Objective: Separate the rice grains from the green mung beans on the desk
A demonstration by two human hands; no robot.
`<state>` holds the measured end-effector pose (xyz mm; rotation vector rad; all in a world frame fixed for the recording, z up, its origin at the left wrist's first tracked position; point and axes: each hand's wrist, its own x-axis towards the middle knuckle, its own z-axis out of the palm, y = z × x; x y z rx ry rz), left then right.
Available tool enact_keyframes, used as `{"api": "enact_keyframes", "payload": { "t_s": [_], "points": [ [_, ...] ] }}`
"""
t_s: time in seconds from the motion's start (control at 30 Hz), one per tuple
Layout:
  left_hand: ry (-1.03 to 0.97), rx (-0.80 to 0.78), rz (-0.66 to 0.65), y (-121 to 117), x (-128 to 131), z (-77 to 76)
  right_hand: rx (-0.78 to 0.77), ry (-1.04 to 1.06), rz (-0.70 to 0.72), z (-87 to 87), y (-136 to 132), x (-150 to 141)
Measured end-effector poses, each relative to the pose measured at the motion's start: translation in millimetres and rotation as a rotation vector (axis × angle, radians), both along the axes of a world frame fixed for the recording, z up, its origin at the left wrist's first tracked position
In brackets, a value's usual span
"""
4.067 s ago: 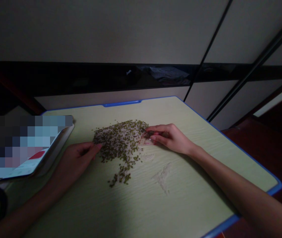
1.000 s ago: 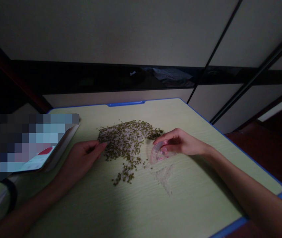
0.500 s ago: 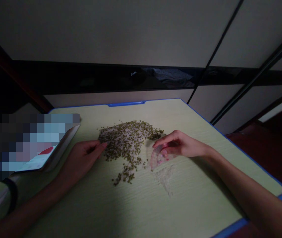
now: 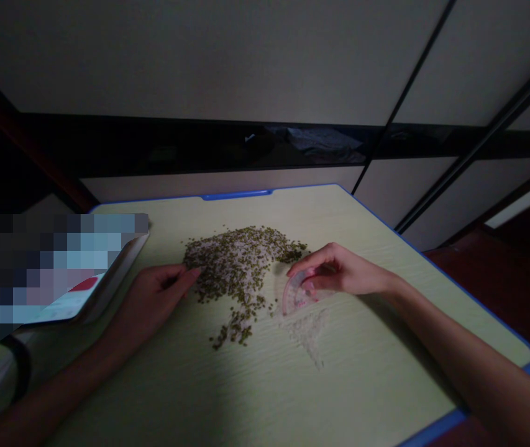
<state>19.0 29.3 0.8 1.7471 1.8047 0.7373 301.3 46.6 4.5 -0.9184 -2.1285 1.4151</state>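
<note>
Head cam showed a pale table [image 4: 265, 397] w/ a blue rim, & approx mid-table a wide heap of grains [image 4: 230, 264], green & whitish mixed. One tail of it trailed toward the near side; the far-right end, mostly green, lay just beyond the R hand [image 4: 342, 268]. That hand was gripping a clear protractor [image 4: 292, 298] w/ pink markings b/w thumb & fingers, its curved edge facing the heap. Fingers hid part of it, so whether it rested on the tabletop was hard to tell. Just below it (nearer the wearer, i.e.) lay a small patch of whitish grains [image 4: 314, 332], thin & pointed at the near end, apart from the heap.

L hand [image 4: 153, 295] was at the heap's left edge, thumb & index drawn close together; couldn't tell if anything was b/w them, or if the tips touched the grains or sat just above.

Other stuff: a tablet [image 4: 69, 307], screen mostly pixelated, stood tilted on the left, close by the L hand & taking up that side. A black band [image 4: 23, 366] curved below it, near the L forearm. R forearm crossed the table's right side, covering some of it. Behind the far edge w/ its blue handle [image 4: 237, 195] were cupboard doors [image 4: 222, 56] w/ a dark glossy strip [image 4: 129, 143]; reddish floor [image 4: 474, 264] at right.
</note>
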Motion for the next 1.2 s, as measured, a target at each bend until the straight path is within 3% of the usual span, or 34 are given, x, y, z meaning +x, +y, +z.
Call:
{"api": "enact_keyframes", "payload": {
  "t_s": [0.13, 0.37, 0.9, 1.2],
  "points": [
    [0.008, 0.006, 0.000, -0.4, 0.1, 0.7, 0.024, 0.018, -0.067, 0.8, 2.0, 1.8],
    [0.009, 0.010, -0.007, 0.0, -0.3, 0.2, 0.025, -0.014, -0.039, 1.6, 0.2, -1.8],
    [-0.001, 0.004, -0.008, -1.7, 1.3, 3.6, 0.145, -0.030, -0.153, -5.6, 1.0, -8.7],
    [-0.006, -0.019, 0.001, -2.6, 2.7, 4.1, 0.158, -0.058, -0.357, -7.3, 10.1, -0.1]
  ]
}}
